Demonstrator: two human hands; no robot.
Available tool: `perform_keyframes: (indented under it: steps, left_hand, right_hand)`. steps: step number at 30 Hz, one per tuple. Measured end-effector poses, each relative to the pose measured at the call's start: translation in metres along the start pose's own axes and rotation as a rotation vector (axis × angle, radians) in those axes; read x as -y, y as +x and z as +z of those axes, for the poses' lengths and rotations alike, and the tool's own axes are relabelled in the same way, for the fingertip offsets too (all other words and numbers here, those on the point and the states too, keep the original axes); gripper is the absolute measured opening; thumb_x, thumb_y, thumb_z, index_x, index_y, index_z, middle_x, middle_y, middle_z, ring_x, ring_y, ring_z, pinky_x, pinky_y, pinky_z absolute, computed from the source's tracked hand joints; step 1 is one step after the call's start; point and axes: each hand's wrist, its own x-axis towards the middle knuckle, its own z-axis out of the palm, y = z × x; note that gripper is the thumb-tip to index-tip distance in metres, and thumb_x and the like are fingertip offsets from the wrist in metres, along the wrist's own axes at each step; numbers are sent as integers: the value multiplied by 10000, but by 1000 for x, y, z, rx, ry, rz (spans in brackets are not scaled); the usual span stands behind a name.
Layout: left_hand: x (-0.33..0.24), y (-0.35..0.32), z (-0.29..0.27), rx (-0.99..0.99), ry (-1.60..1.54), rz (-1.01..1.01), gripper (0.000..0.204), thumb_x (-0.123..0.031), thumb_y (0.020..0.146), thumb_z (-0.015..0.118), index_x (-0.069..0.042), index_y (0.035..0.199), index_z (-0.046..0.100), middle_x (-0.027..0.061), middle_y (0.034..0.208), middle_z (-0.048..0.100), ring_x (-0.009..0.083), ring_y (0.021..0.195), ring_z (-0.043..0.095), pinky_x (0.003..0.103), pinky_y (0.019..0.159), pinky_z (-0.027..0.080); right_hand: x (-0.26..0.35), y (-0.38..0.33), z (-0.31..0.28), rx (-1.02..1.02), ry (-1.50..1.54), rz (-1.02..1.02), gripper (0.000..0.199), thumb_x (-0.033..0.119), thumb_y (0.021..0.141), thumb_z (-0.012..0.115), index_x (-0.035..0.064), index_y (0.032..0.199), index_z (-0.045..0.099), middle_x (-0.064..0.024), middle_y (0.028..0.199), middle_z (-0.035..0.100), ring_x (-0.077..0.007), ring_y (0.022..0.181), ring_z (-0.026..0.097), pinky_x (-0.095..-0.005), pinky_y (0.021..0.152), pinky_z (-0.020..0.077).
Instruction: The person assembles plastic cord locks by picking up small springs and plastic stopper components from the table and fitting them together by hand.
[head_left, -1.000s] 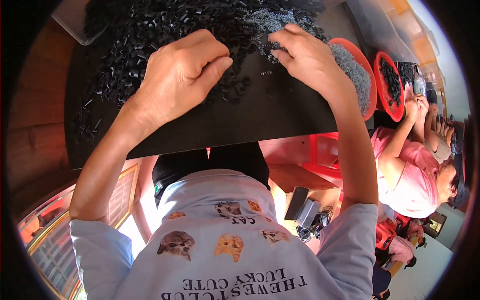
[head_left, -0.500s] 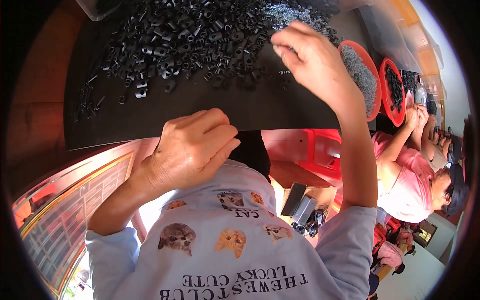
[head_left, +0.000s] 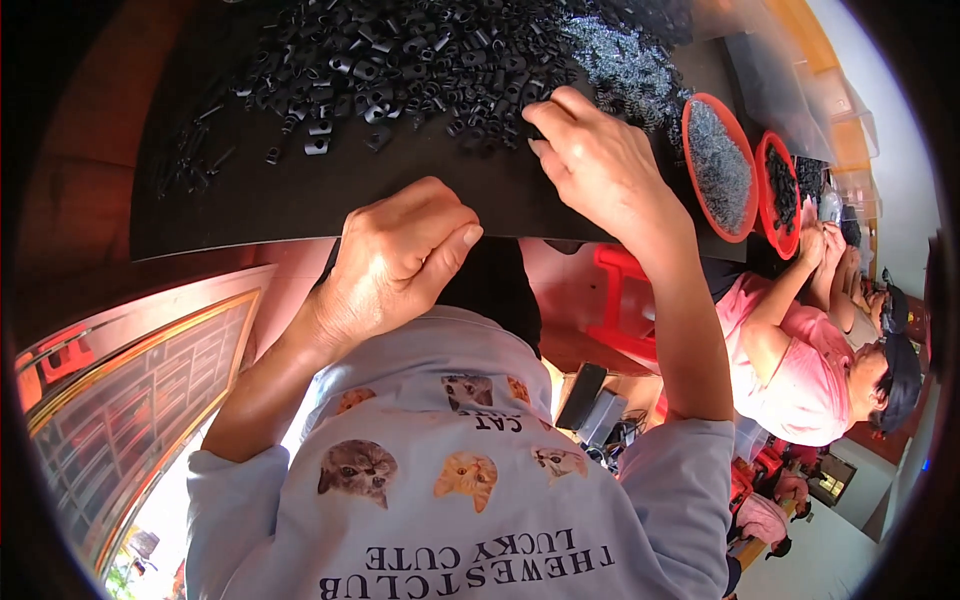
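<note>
My left hand [head_left: 400, 250] is closed at the front edge of the black table [head_left: 300, 205], its thumb pressed against the curled fingers. Whatever it may hold is hidden. My right hand [head_left: 600, 165] is over the table at the near edge of a heap of small black tubular parts [head_left: 400, 65]. Its thumb and forefinger are bent together in a pinch, with a dark spot between the tips that I cannot make out. Just beyond this hand lies a pile of small silvery metal springs [head_left: 625, 60].
A red bowl of springs [head_left: 720, 175] stands at the table's right end. Beside it is another red bowl with black parts [head_left: 780, 190]. Clear plastic bins [head_left: 780, 90] stand farther right. A co-worker in pink [head_left: 800, 370] sits at the right, hands together. A red stool [head_left: 620, 300] is below.
My right hand has drawn back from the springs toward me, to the near edge of the black parts. My left hand has risen slightly, still closed. The view has shifted a little.
</note>
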Motion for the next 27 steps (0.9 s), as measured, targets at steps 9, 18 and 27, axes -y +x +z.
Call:
perform_keyframes:
  steps: [9, 18, 27]
  left_hand:
    - [0, -2, 0, -16, -22, 5, 109, -88, 898, 636, 4, 839, 642, 115, 752, 604, 285, 656, 610, 368, 571, 500]
    - [-2, -2, 0, -30, -40, -20, 112, -82, 898, 634, 8, 833, 642, 119, 746, 605, 285, 670, 611, 371, 584, 504]
    - [-4, 1, -2, -46, -90, -63, 106, -67, 905, 626, 28, 860, 637, 124, 763, 596, 273, 683, 599, 347, 606, 492]
  right_hand:
    - [-19, 1, -4, -47, 24, 68, 145, 73, 884, 609, 32, 1017, 650, -92, 993, 606, -328, 841, 635, -410, 740, 507]
    - [-12, 12, -3, 12, -64, 29, 127, 102, 872, 626, 21, 970, 625, -102, 959, 593, -342, 823, 630, -437, 709, 503]
    - [-14, 14, 4, -118, -16, -15, 106, 98, 853, 624, 33, 922, 576, -110, 926, 591, -355, 797, 628, -445, 688, 501]
